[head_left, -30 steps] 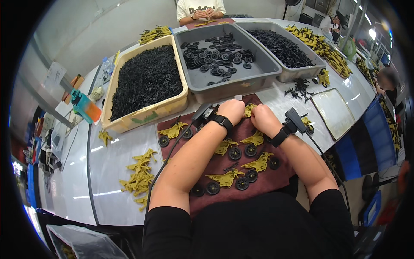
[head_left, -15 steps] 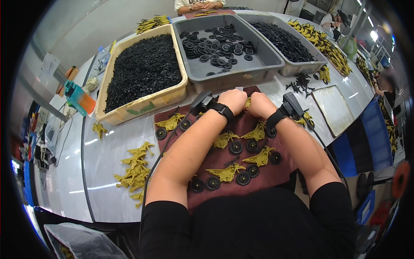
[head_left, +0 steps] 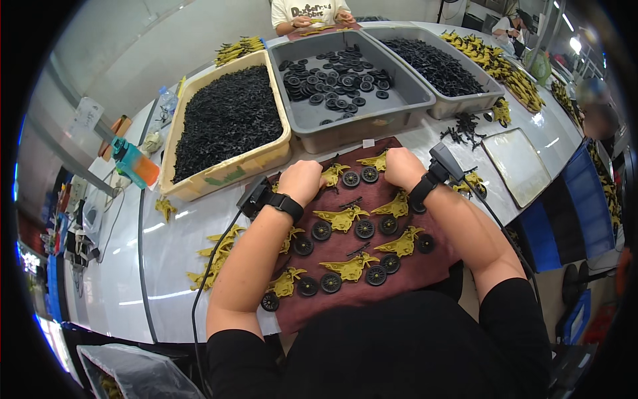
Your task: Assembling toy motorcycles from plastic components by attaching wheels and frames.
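Note:
My left hand [head_left: 302,181] is curled at the upper left of the dark red cloth [head_left: 312,306], close against a yellow toy motorbike body [head_left: 332,175]. My right hand [head_left: 403,167], also curled, is beside another yellow motorbike body [head_left: 376,161] at the cloth's far edge. The backs of both hands hide the fingertips and anything in them. Two black wheels [head_left: 351,178] lie between the hands. Nearer me, rows of yellow bodies [head_left: 342,218] lie with black spoked wheels [head_left: 375,275] beside them. Thin black parts [head_left: 359,249] lie above some bodies.
Beyond the cloth stand a cream bin [head_left: 229,184] of small black parts, a grey bin [head_left: 359,123] of wheels and another grey bin [head_left: 465,106] of black parts. Loose yellow bodies [head_left: 216,263] lie left, a bottle [head_left: 136,163] farther left, a flat tray [head_left: 518,166] right. A person [head_left: 309,13] sits opposite.
My left hand has moved left and nearer me, away from my right hand, uncovering wheels and a yellow body. My right hand has barely moved. The person opposite has raised their hands apart.

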`<state>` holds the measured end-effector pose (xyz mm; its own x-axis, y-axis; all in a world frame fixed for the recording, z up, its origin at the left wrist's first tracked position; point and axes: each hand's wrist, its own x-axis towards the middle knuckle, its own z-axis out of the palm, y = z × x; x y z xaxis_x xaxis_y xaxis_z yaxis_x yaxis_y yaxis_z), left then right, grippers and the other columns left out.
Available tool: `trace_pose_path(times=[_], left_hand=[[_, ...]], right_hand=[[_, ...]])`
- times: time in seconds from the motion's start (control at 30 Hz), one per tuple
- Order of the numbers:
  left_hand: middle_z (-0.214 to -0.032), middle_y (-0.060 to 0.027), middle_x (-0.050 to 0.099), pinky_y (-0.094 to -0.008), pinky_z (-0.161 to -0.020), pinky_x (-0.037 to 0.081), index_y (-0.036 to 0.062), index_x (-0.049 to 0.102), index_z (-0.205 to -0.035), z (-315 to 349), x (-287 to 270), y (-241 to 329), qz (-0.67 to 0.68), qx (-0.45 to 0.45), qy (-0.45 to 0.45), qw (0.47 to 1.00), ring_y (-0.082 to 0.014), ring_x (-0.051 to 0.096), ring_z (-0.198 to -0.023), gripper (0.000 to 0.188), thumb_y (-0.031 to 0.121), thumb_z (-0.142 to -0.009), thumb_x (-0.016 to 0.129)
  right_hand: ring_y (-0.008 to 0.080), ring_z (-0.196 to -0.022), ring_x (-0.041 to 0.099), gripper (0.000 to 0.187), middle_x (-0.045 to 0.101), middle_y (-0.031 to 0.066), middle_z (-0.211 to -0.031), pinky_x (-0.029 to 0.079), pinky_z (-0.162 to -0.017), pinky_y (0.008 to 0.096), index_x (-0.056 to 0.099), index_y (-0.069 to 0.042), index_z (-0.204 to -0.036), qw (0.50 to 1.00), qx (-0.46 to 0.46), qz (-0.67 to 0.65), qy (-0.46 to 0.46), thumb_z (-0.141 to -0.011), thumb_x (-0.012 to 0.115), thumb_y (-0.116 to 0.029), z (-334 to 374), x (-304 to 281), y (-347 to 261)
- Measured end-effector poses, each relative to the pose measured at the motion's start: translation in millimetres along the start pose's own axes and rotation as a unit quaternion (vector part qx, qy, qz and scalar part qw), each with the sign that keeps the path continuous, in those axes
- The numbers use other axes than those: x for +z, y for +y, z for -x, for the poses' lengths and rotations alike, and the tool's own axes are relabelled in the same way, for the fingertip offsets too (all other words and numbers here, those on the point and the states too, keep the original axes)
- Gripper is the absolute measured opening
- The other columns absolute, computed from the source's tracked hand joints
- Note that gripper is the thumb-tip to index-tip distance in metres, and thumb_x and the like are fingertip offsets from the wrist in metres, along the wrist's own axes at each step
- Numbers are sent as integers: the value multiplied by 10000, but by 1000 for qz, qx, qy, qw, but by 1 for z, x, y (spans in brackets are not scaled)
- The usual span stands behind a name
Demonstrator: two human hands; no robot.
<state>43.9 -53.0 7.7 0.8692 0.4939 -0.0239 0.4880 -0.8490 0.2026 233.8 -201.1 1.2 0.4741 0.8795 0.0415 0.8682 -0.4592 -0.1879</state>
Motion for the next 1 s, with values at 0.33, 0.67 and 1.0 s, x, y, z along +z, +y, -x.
trace_pose_path(times=[0.33, 0.67, 1.0], left_hand=[[-765, 27, 508, -177, -475, 334, 27, 555, -1086, 4, -19, 66, 705, -85, -145, 689, -55, 402, -563, 214, 145, -967, 424], [-775, -42, 522, -201, -442, 331, -25, 521, -1049, 4, -8, 100, 765, -47, -186, 615, -73, 444, -586, 201, 78, -958, 373], [-798, -42, 520, -215, -467, 365, -14, 545, -1015, 5, 7, 112, 746, -78, -220, 624, -101, 465, -631, 228, 106, -964, 358]], right_hand=[[312, -779, 641, 150, 657, 181, -824, 505, -700, 381, 679, 6, -957, 931, -111, -308, 159, -863, 603, -81, 49, -38, -1], [180, -811, 625, 203, 616, 85, -880, 505, -714, 285, 682, -34, -1062, 882, -117, -429, 159, -873, 647, -98, 98, -33, -8], [157, -757, 622, 143, 607, 61, -851, 508, -677, 305, 680, -3, -949, 927, -94, -356, 79, -840, 672, -94, 96, -31, 9]])
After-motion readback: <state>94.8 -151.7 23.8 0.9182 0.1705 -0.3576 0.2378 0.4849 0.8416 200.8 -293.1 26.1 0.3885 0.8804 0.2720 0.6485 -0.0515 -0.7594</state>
